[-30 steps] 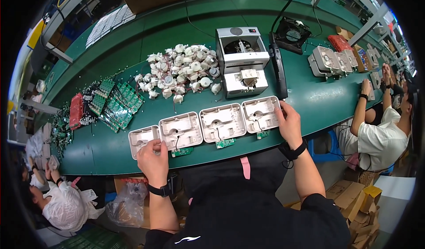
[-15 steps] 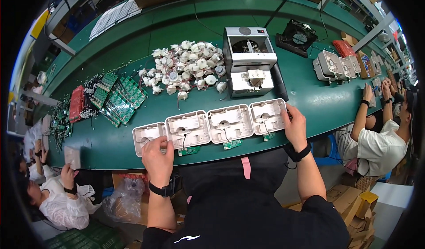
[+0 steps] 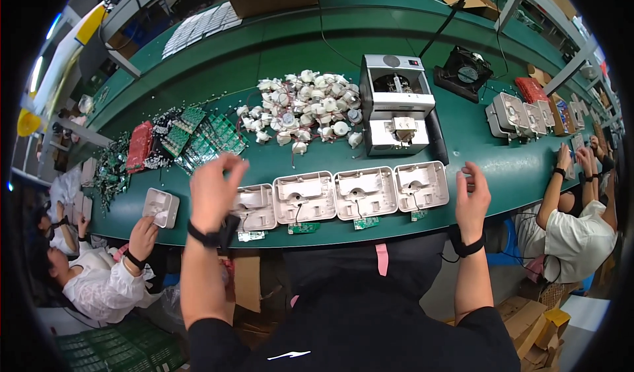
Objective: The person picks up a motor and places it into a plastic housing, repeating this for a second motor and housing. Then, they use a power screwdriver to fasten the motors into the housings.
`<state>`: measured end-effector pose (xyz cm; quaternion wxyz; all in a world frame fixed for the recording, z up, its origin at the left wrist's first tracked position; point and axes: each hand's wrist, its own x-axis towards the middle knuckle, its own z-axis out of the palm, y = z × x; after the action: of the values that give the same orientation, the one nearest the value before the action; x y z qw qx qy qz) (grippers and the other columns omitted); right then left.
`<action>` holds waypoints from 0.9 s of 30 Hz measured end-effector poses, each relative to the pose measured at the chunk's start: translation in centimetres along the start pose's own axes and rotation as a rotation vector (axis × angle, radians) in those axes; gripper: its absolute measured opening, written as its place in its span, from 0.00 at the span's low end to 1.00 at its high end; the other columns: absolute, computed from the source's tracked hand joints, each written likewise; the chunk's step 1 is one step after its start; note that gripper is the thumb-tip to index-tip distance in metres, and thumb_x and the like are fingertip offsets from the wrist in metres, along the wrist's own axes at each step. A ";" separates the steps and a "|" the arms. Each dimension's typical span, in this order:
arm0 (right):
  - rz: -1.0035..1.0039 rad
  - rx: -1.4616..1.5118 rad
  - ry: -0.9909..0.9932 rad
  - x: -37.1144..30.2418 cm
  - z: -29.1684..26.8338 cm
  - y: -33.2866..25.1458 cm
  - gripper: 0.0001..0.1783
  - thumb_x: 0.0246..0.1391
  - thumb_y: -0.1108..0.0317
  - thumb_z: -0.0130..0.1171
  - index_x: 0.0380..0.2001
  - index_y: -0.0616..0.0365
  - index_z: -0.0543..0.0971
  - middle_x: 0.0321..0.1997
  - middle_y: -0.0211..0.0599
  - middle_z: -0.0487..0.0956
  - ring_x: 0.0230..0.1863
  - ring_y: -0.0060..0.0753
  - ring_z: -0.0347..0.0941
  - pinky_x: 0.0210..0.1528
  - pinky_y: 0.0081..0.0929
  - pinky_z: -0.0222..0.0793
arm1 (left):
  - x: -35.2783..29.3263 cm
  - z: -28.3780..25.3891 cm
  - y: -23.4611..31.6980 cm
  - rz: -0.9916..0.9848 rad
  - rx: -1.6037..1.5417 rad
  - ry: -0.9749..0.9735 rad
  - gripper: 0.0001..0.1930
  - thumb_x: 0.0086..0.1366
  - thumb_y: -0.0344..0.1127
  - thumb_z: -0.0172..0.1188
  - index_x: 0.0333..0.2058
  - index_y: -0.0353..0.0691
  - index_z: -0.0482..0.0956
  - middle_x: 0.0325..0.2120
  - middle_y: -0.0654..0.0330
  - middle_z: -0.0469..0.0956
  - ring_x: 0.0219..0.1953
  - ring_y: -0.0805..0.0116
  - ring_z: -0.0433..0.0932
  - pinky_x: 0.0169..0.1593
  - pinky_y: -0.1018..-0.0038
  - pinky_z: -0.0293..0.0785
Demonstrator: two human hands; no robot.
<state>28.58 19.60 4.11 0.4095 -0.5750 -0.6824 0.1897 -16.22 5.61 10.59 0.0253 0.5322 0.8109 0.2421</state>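
Flanks rounded, off-white plastic boxes [image 3: 350, 203] with left hand [image 3: 214, 190] and right hand [image 3: 473, 197], both parted at the fingertips.
Has them lined along a smooth green table [image 3: 485, 152], near its edge, in a crowded workshop [image 3: 436, 299].

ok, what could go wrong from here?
1. Green circuit boards lie outside the white plastic housings on thin black wires, near the front edge of the green bench; a snag could strain a wire.
2. The left hand is close to the leftmost housing and might nudge the row.
3. The white parts are heaped with jumbled red leads; pulling one may drag others.
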 end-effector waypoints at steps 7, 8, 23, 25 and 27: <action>-0.072 0.031 0.004 -2.1 -1.4 -2.3 0.14 0.61 0.72 0.59 0.49 0.66 0.77 0.39 0.37 0.80 0.31 0.24 0.72 0.36 0.23 0.71 | 15.0 3.9 -8.2 0.111 0.047 -0.154 0.18 0.56 0.38 0.67 0.44 0.39 0.82 0.42 0.51 0.84 0.44 0.54 0.83 0.49 0.63 0.78; -0.074 0.038 0.016 -2.4 -1.7 -2.3 0.14 0.61 0.72 0.59 0.49 0.66 0.77 0.39 0.37 0.80 0.31 0.24 0.72 0.36 0.23 0.71 | 16.1 4.7 -8.8 0.091 0.045 -0.228 0.19 0.55 0.38 0.68 0.45 0.39 0.82 0.44 0.50 0.83 0.46 0.54 0.82 0.51 0.62 0.78; 0.111 -0.015 0.056 -6.3 -3.9 0.6 0.14 0.60 0.73 0.60 0.48 0.67 0.77 0.39 0.37 0.79 0.29 0.22 0.71 0.33 0.21 0.70 | 19.0 2.5 -7.4 0.011 -0.277 -0.560 0.22 0.62 0.39 0.61 0.52 0.36 0.75 0.37 0.54 0.82 0.43 0.62 0.82 0.44 0.69 0.80; 0.094 -0.003 0.056 -5.9 -3.6 0.2 0.14 0.60 0.73 0.60 0.47 0.67 0.77 0.39 0.38 0.79 0.28 0.23 0.70 0.32 0.22 0.69 | 18.7 1.5 -6.5 -0.095 -0.491 -0.581 0.20 0.64 0.39 0.59 0.53 0.35 0.75 0.38 0.55 0.82 0.43 0.64 0.82 0.42 0.71 0.80; 0.055 0.013 0.064 -5.3 -3.3 -0.1 0.14 0.59 0.74 0.60 0.47 0.67 0.77 0.39 0.40 0.78 0.26 0.26 0.70 0.30 0.24 0.68 | 17.5 1.0 -5.1 -0.230 -1.062 -0.540 0.19 0.67 0.40 0.56 0.51 0.34 0.75 0.37 0.56 0.81 0.39 0.67 0.82 0.39 0.75 0.79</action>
<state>31.15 13.85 4.32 0.4294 -0.5967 -0.6517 0.1866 -27.83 19.67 11.35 0.5185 0.3985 0.5962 0.4658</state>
